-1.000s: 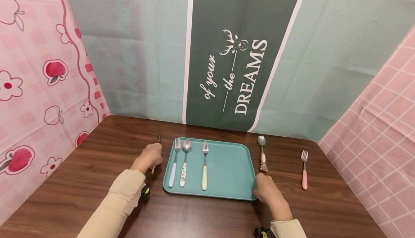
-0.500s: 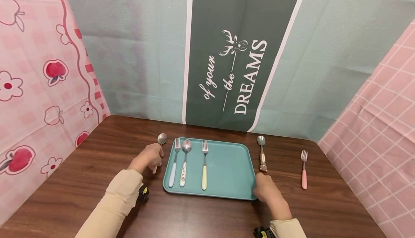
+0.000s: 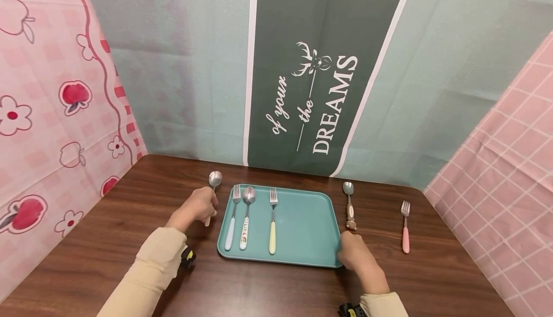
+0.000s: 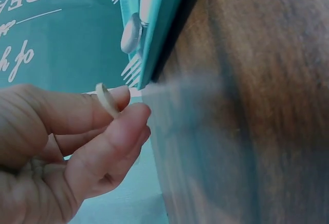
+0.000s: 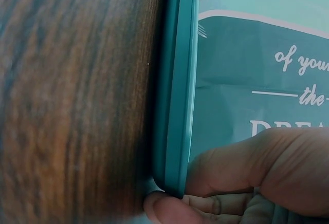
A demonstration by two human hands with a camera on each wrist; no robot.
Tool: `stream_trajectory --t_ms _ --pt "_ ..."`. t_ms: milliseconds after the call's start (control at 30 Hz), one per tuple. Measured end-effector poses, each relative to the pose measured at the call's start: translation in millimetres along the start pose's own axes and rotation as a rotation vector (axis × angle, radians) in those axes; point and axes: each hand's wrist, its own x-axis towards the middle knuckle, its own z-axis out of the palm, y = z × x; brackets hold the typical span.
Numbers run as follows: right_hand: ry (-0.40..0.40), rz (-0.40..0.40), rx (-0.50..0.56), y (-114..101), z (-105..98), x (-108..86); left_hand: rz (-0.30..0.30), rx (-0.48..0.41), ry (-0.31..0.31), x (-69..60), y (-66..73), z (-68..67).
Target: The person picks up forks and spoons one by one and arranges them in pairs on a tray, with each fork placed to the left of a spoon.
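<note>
Left of the teal tray (image 3: 306, 225), my left hand (image 3: 200, 205) pinches a metal spoon (image 3: 215, 178) by its handle. The bowl points toward the back wall. In the left wrist view, the pale end of the handle (image 4: 107, 100) sticks out between thumb and finger. My right hand (image 3: 356, 252) grips the tray's front right corner, with thumb and fingers around the rim in the right wrist view. On the tray lie a fork with a pale blue handle (image 3: 230, 234), a spoon with a patterned white handle (image 3: 244, 230) and a fork with a yellow handle (image 3: 272, 238).
Just right of the tray lies a spoon with a brown figure on its handle (image 3: 350, 211), close beyond my right hand. Farther right is a fork with a pink handle (image 3: 405, 238). Fabric hangings (image 3: 194, 91) border the wooden table (image 3: 268, 290) at the back and sides.
The spoon in my left hand has turned from edge-on so its bowl shows to the head camera, and shifted slightly toward the back. My right hand and the tray stay in place.
</note>
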Motion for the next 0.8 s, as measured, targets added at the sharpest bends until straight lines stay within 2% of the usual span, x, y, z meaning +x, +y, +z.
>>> stream_trajectory --t_ms 167,300,600,800 --pt "-0.002 0.001 0.010 -0.5 -0.3 -0.7 0.033 0.051 0.009 -0.3 2.1 -4.2" --pt "-0.001 -0.008 0.006 -0.6 -1.2 -0.9 0.037 0.069 0.012 0.2 1.3 -4.2" --pt "-0.004 0.007 0.014 -1.3 -1.7 -1.8 0.002 0.112 0.049 -4.4 5.8 -8.1" --pt "-0.008 0.011 0.013 -1.7 -1.5 -2.4 -0.021 0.100 0.117 -5.9 9.2 -9.8"
